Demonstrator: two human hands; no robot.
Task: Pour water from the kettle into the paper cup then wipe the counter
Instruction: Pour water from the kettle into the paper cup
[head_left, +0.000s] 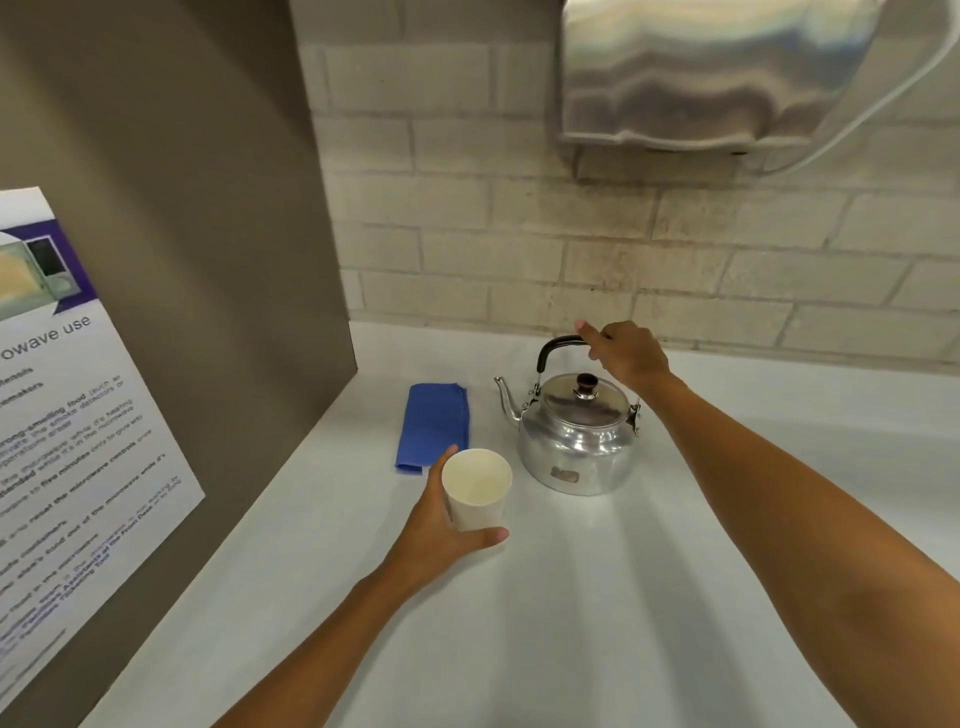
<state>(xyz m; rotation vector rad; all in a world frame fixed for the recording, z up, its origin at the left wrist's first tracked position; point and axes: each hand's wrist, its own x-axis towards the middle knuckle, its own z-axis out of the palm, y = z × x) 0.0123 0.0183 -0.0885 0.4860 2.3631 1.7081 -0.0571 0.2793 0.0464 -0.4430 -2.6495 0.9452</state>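
A shiny metal kettle (575, 441) stands on the white counter (597, 597), lid on, spout pointing left. My right hand (626, 353) is closed around its black handle from above. A white paper cup (477, 488) stands upright just left of the kettle, and it looks empty. My left hand (441, 525) wraps around the cup from the left and front. A folded blue cloth (434, 426) lies flat on the counter behind the cup, left of the spout.
A grey panel (182, 312) with a printed microwave notice (67, 441) walls off the left side. A tiled wall (571, 249) runs along the back. A metal dispenser (717, 73) hangs on the wall above the kettle.
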